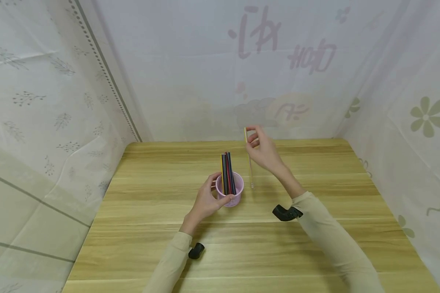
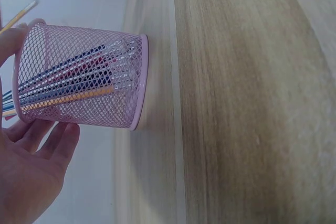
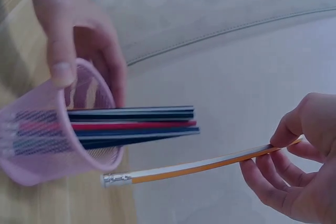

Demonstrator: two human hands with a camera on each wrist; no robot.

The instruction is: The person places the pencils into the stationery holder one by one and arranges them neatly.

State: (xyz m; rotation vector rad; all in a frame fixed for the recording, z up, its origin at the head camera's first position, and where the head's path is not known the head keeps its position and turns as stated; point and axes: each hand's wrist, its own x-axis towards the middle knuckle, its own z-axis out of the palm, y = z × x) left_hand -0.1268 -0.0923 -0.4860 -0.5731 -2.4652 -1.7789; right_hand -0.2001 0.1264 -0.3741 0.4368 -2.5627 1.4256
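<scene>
A pink mesh pencil cup [image 1: 236,200] stands on the table, with my left hand [image 1: 206,199] gripping it round the rim. Several pencils [image 3: 136,126] in dark blue, black, red and yellow lean together inside it, eraser ends down, as the left wrist view shows through the mesh. To the right of the cup my right hand [image 1: 265,151] pinches a yellow pencil [image 3: 189,170] near its upper end. That pencil hangs upright in the air, its metal band and eraser at the bottom, apart from the cup.
The wood-grain table [image 1: 161,228] ends at a printed cloth backdrop [image 1: 190,81], with more cloth on both sides. Black wrist mounts [image 1: 287,213] sit on both sleeves.
</scene>
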